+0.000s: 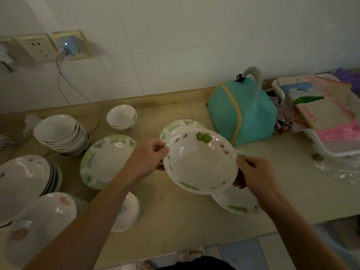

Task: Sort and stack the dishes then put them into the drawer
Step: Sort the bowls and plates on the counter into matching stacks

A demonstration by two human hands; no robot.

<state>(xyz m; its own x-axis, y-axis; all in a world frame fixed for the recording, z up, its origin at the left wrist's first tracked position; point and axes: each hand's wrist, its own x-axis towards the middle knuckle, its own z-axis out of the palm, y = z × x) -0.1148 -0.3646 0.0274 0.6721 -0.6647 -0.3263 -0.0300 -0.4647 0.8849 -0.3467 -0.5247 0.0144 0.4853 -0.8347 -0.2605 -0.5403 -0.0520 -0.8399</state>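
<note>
I hold a white deep plate with green fruit prints above the counter, tilted toward me. My left hand pinches its left rim and my right hand grips its right rim. Under it lies a matching fruit plate and, farther back, a green-bordered plate. Another green-bordered plate lies left of centre. A tall stack of white bowls, a short stack of small bowls, a stack of plates, a pink-flowered plate and small dishes fill the left side.
A teal fabric food cover stands right of the plates. A white tray with papers sits at far right beside clear plastic wrap. Wall sockets with a plugged charger are at back left. The counter edge runs below.
</note>
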